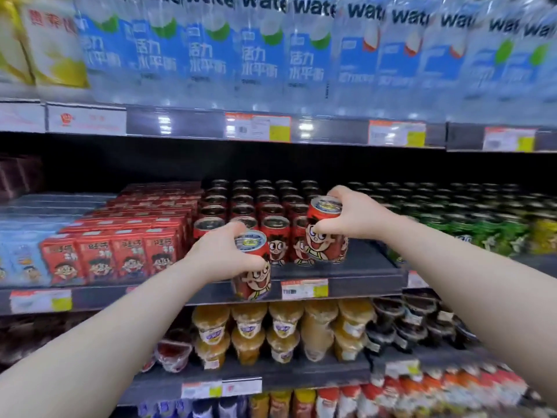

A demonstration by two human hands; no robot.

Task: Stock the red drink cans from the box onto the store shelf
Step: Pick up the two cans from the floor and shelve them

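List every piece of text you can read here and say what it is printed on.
"wate": cropped word repeated along the top of the clear bottles, upper shelf.
"活力水平衡": blue labels on those bottles.
"旺仔": red cartons, blurred, so a likely reading only.
Price tags on the shelf edges: too blurred to read.
Lower red can in the left hand, upper red can in the right hand: cartoon face, no legible lettering.

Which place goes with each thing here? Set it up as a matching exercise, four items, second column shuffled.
1 left can
2 right can
3 red cartons
4 water bottles

A on the top shelf
B left of the stocked cans
C in front of the price rail
D above the middle shelf, right end of the front row

Pairs: 1-C, 2-D, 3-B, 4-A
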